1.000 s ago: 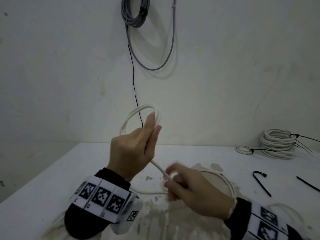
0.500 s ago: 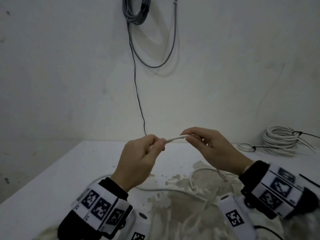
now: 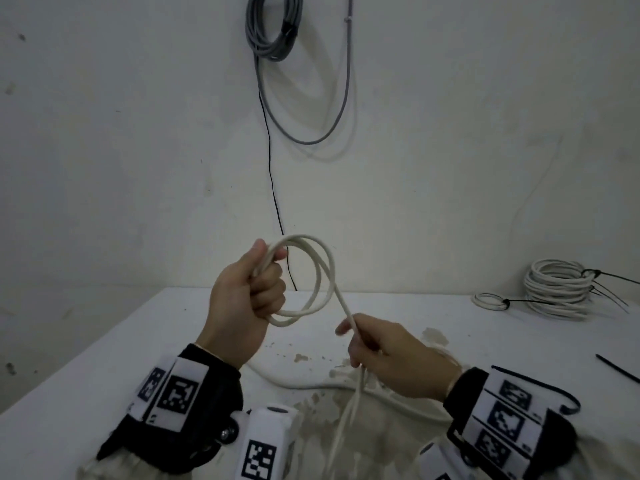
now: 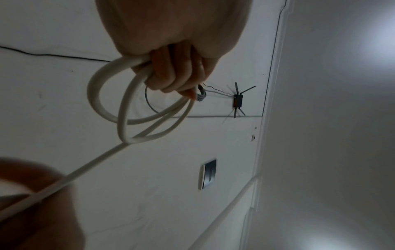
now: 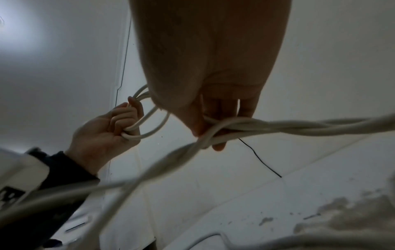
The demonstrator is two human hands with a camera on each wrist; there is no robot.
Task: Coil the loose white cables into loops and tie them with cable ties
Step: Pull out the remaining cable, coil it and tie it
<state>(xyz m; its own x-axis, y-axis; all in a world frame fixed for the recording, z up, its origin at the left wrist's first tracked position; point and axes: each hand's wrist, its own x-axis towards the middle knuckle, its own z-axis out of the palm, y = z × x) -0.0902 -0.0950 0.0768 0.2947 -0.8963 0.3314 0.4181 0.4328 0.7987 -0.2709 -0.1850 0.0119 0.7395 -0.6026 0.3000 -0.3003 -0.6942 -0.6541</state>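
My left hand (image 3: 254,291) is raised above the table and grips two or three loops of the white cable (image 3: 320,271), fingers curled round the bundle (image 4: 128,94). From the loops the cable runs down and right into my right hand (image 3: 367,344), which pinches the strand (image 5: 215,133) lower and nearer to me. Below that hand the loose remainder of the cable (image 3: 311,384) trails over the stained tabletop. In the right wrist view the strand crosses in front of my fingers, with my left hand (image 5: 119,121) and its loops beyond.
A tied white coil (image 3: 557,289) and a small tied loop (image 3: 490,301) lie at the table's back right. Black cable ties (image 3: 616,368) (image 3: 568,405) lie on the right. A grey cable bundle (image 3: 273,26) hangs on the wall. The white table (image 3: 104,358) has worn patches.
Half a second ago both hands met at chest height on the cable. Since then the left hand has risen with a further loop, and the right hand has slid down the strand.
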